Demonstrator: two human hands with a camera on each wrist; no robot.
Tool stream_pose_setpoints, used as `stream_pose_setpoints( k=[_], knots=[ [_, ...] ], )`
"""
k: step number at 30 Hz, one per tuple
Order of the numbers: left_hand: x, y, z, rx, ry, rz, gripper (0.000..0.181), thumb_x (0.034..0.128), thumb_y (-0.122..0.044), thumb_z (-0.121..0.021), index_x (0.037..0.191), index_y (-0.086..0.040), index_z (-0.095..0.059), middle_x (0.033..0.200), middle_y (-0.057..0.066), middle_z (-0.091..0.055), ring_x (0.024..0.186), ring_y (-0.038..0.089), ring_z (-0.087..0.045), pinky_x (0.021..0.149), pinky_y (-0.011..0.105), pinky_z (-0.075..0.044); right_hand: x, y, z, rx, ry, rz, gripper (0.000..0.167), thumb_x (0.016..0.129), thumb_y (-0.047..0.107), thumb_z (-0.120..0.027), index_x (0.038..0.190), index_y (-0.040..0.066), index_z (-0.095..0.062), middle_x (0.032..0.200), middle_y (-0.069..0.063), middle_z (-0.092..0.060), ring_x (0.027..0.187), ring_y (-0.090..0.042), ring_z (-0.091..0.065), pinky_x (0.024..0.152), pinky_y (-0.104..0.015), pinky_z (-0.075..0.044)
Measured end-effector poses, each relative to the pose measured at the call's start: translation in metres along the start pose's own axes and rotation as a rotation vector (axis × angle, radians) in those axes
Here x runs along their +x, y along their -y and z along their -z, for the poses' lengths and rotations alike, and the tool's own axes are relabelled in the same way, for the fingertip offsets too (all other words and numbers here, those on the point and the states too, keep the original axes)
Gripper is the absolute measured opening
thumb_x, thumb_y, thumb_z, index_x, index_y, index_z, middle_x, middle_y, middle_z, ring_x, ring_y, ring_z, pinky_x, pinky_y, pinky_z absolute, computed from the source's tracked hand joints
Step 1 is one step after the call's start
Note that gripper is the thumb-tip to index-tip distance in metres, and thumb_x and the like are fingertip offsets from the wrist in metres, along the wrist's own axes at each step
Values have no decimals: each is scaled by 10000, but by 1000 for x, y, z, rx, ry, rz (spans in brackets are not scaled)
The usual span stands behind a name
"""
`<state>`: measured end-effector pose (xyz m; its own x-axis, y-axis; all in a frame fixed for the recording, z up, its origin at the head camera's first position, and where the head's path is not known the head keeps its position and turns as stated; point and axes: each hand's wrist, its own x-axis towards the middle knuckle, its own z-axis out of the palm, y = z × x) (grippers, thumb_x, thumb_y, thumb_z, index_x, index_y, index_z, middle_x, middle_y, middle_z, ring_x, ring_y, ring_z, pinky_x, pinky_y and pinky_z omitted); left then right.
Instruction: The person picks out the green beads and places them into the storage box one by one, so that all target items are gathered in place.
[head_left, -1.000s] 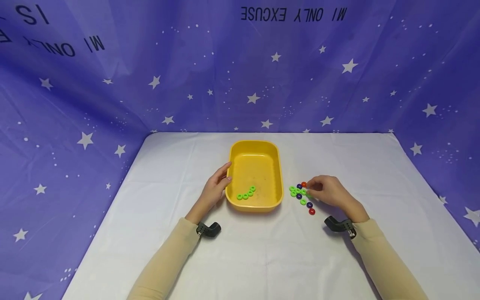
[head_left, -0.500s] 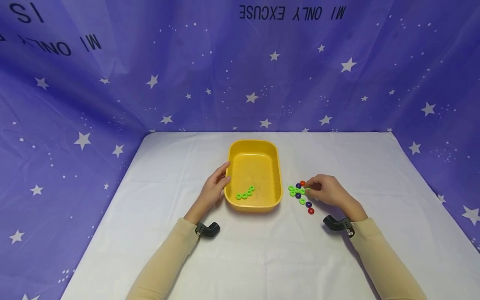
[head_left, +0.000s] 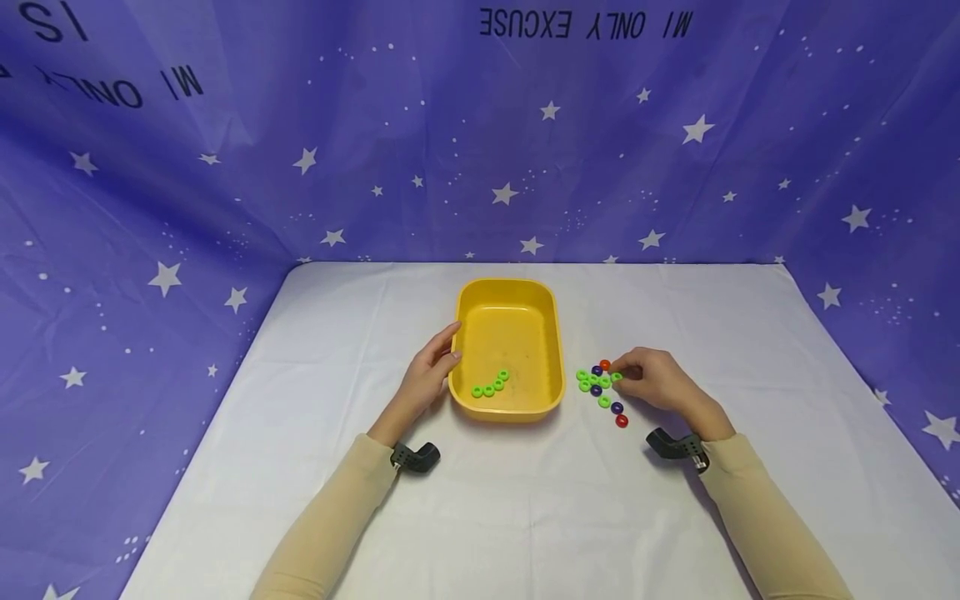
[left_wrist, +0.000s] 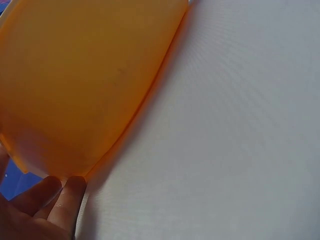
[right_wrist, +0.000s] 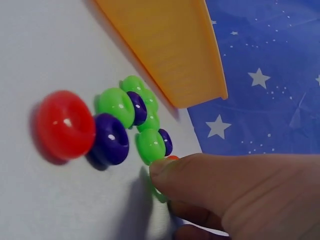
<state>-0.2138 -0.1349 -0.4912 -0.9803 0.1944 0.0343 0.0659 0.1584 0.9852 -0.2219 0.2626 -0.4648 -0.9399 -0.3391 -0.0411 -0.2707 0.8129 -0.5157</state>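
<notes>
A yellow plastic tray (head_left: 510, 333) stands on the white table, with several small green rings (head_left: 489, 390) in a curved row on its floor. My left hand (head_left: 426, 379) holds the tray's left side, thumb and forefinger at the rim; in the left wrist view, other fingers (left_wrist: 70, 200) press the outer wall. To the right of the tray lies a loose group of shiny rings: green, dark purple (head_left: 617, 408) and red (right_wrist: 65, 125). My right hand (head_left: 656, 379) reaches into this group and pinches a green ring (head_left: 617, 377), partly hidden by the thumb (right_wrist: 170, 172).
A white cloth (head_left: 480, 508) covers the table. Behind and beside it hangs a purple-blue curtain (head_left: 420, 133) with white stars and lettering. A black wrist mount (head_left: 416, 457) sits on the left wrist, another mount (head_left: 675, 446) on the right.
Both hands and the tray stay nearly in place. The green ring at my right fingertips now shows more clearly. The head view has shifted very slightly.
</notes>
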Motion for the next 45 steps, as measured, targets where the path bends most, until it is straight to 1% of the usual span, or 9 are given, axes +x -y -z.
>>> stream_pose_setpoints(
  k=[3,6,13,19,26,35,42,43,45],
  knots=[
    [-1,0,-1,1,-8,-14,533,1058,-175,-527,1576,-207,-404,1603,143,-434,1438,345,-479,1155,518,-455,-1,1,1,-3,5,-19,245,851,92,-759,1088,32,-764,1036,-124,-728,850,-190,-586,752,-300,-524],
    [-2,0,-2,2,-12,-22,533,1054,-170,-530,1572,-206,-410,1598,139,-442,1436,344,-483,1161,514,-450,-1,3,3,-13,-5,-16,247,855,86,-744,1096,37,-760,1028,-120,-742,856,-194,-616,775,-333,-556],
    [-2,1,-2,1,-6,-11,527,1058,-172,-527,1572,-197,-410,1597,149,-442,1442,344,-476,1171,500,-442,0,16,8,-9,-67,68,221,874,106,-750,1084,42,-772,951,-84,-764,817,-182,-639,730,-289,-554],
    [-2,1,1,5,-10,-12,529,1054,-174,-530,1569,-175,-412,1600,171,-430,1440,367,-471,1164,540,-438,7,40,13,6,-107,150,237,896,96,-732,1113,7,-758,992,-99,-774,824,-187,-649,703,-271,-547],
    [-3,-1,2,11,-8,-13,536,1057,-168,-521,1578,-170,-395,1596,156,-438,1429,356,-486,1152,527,-456,18,81,14,31,-167,270,222,894,112,-749,1093,15,-768,1011,-118,-780,789,-184,-663,652,-245,-530],
    [-2,-2,2,19,-23,-15,532,1056,-181,-517,1575,-202,-404,1594,150,-443,1421,352,-494,1142,515,-471,38,134,-2,15,-83,354,228,898,152,-766,1090,29,-772,946,-62,-765,778,-137,-617,677,-249,-522],
    [0,-1,0,5,-12,-6,536,1061,-153,-510,1583,-161,-387,1601,182,-423,1437,374,-472,1153,537,-452,55,154,-22,-6,-9,292,258,893,162,-772,1113,28,-773,910,-54,-757,801,-154,-634,737,-278,-547],
    [0,-2,0,6,-8,4,542,1062,-143,-505,1588,-152,-375,1609,187,-409,1445,377,-460,1159,535,-447,57,155,-26,-11,-1,282,257,895,159,-769,1117,30,-773,920,-55,-761,812,-154,-642,751,-285,-560],
    [-4,-12,-1,-1,3,17,546,1062,-130,-499,1591,-135,-364,1613,202,-395,1453,386,-448,1167,529,-440,60,155,-32,-22,10,268,248,896,149,-763,1115,31,-773,929,-60,-766,827,-162,-658,777,-306,-582]
  ],
)
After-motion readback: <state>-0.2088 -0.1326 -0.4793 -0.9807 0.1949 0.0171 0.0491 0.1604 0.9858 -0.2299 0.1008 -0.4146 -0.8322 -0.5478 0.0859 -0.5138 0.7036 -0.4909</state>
